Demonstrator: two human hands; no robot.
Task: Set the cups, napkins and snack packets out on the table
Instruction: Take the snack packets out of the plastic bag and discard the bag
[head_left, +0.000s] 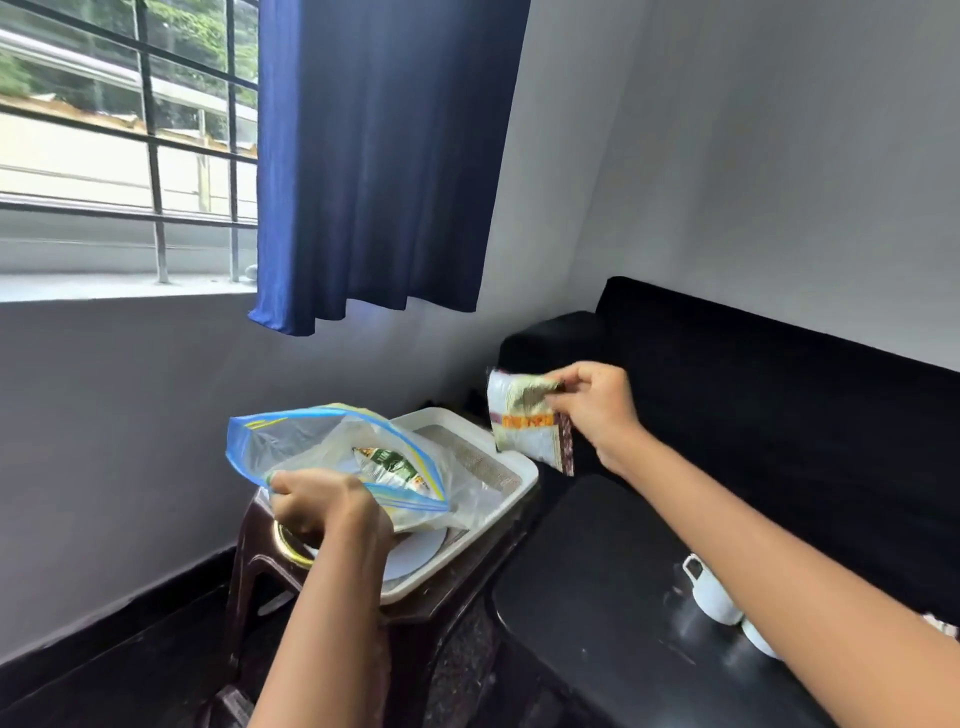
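We see the left hand (317, 506) gripping the open bag's (311, 447) rim, while the right hand (597, 410) pinches a packet (524, 421) up and right of it.

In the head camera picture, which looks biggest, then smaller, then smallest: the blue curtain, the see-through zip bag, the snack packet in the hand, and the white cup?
1. Blue curtain
2. Zip bag
3. Snack packet
4. White cup, though the right arm covers part of it, so its full size is unsure.
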